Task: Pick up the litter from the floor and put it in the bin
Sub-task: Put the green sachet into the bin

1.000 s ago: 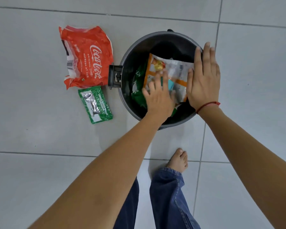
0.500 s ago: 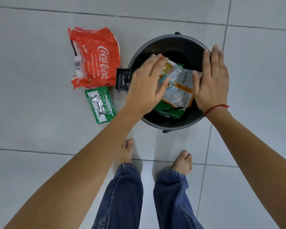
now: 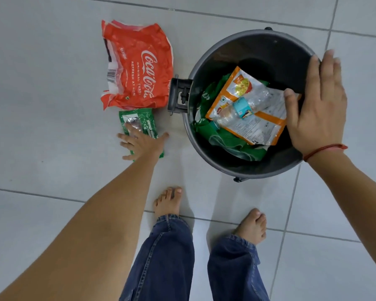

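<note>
A grey round bin (image 3: 206,61) stands on the tiled floor. Inside it lie an orange-and-white packet (image 3: 258,118), a crushed clear plastic bottle (image 3: 245,105) and green wrapping (image 3: 232,142). My right hand (image 3: 315,107) rests flat with spread fingers on the bin's right rim. To the left of the bin lies a red Coca-Cola wrapper (image 3: 137,66), and just below that wrapper a small green packet (image 3: 143,122). My left hand (image 3: 142,143) lies on the green packet's near end with fingers apart, and no grasp shows.
My bare feet (image 3: 168,202) and jeans legs (image 3: 161,261) are on the pale tiles just in front of the bin. A black hinge clasp (image 3: 178,95) sticks out from the bin's left side, towards the red wrapper.
My left hand has left the bin and dropped left onto the green packet on the floor. The orange packet and bottle now lie free in the bin. My right hand stays at the rim.
</note>
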### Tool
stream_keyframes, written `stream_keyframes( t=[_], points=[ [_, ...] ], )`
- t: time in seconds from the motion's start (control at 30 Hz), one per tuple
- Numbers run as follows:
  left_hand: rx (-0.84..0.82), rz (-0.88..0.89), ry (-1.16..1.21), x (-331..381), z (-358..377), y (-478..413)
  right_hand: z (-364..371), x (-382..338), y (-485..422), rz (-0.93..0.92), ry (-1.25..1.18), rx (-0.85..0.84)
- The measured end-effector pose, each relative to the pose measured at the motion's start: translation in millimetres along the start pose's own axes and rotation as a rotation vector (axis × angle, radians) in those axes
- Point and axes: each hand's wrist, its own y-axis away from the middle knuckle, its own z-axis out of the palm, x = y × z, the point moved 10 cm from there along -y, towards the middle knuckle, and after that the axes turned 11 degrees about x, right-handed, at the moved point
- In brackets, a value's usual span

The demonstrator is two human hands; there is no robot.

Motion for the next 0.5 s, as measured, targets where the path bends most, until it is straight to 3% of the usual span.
stream_keyframes(
  t=[0.07, 0.17, 0.33, 0.4, 0.5],
  points=[
    [-0.012, -0.043, -0.027, -5, 10, -6, 0, 0, 1, 0.002, -0.006, 0.007],
    [0.08, 0.03, 0.004, -1, -1, -2, 2, 0, 0, 0.005, 0.001, 0.002],
    [0.222, 0.181, 0.359, 11, -70, 69, 2, 0, 2, 0.016, 0.009, -0.01],
    [0.317, 0.346, 0.473, 29, -116, 117, 1, 0, 1, 0.023, 0.017, -0.009],
    [0.396, 0.764, 0.543, 83, -161, 191, 2, 0, 0, 0.026, 0.021, -0.019]
  ],
)
